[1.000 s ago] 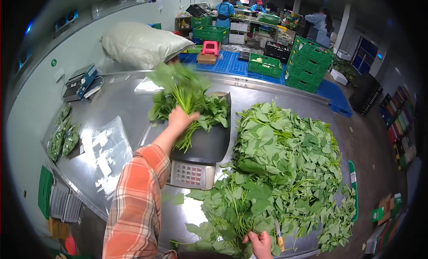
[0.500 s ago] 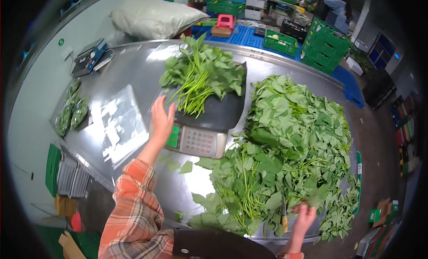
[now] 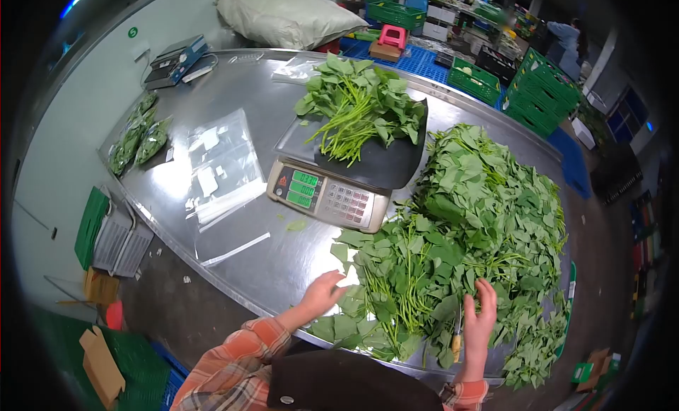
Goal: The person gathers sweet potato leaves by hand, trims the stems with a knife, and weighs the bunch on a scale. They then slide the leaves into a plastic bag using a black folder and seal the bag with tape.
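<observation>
My left hand (image 3: 324, 292), fingers apart and holding nothing, is at the near left edge of a large heap of leafy green stems (image 3: 488, 199). Over the front of that heap, my right hand (image 3: 482, 315) is raised with its fingers spread, also holding nothing. Just left of it, a knife with a wooden handle (image 3: 457, 347) lies among the leaves, its blade partly hidden. A bunch of leafy greens (image 3: 353, 110) rests on the black tray (image 3: 392, 172) of a digital scale (image 3: 332, 199), whose green displays are lit.
Clear plastic bags (image 3: 233, 153) lie on the metal table (image 3: 247, 269), left of the scale. Filled bags of greens (image 3: 138, 131) and a second scale (image 3: 175, 61) are farther left. A big white sack (image 3: 283, 18) and green crates (image 3: 541, 93) stand beyond the table.
My left hand has moved from beside the scale's tray to the near edge of the heap. My right hand has risen slightly, its fingers spreading. The camera view has shifted.
</observation>
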Demonstrator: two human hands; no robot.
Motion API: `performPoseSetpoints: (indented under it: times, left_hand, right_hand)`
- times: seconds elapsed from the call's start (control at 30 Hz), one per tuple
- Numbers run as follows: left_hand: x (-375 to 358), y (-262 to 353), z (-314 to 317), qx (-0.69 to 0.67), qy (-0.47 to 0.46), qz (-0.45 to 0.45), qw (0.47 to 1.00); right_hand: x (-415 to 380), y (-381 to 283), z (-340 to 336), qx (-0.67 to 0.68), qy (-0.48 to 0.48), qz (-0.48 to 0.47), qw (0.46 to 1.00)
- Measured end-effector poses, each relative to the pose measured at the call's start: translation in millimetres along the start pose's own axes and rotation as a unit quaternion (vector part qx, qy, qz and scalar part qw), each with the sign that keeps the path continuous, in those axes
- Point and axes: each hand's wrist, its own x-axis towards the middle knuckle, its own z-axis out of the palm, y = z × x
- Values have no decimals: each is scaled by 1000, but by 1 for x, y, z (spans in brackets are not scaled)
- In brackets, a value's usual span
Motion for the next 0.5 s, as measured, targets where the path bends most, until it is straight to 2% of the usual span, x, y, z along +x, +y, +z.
performPoseSetpoints:
  times: [0.07,0.17,0.2,0.23,0.3,0.33,0.37,0.43,0.5]
  left_hand:
    - [-4,24,-21,-65,-95,38,993]
    - [6,-12,-48,-44,82,19,995]
    - [19,-28,-65,-59,119,-31,991]
    - [40,-45,-83,-77,156,-79,982]
    - [100,-63,-133,-71,210,-40,974]
    - [133,-67,-155,-92,201,-50,974]
    - [164,-73,-172,-113,190,-57,973]
    - [229,-95,-189,-65,199,-29,977]
    - [276,-115,-189,-26,184,-29,982]
  right_hand:
    - [18,-17,14,36,-42,-55,997]
    - [48,-33,40,56,-111,-127,984]
    - [63,-42,48,62,-130,-149,978]
    - [80,-51,59,33,-121,-207,970]
    - [120,-73,81,-44,-102,-310,944]
    - [143,-76,94,-99,-84,-361,923]
    - [164,-81,104,-186,-100,-360,909]
    - [206,-82,123,-337,-118,-377,855]
    - [233,-91,136,-392,-133,-368,833]
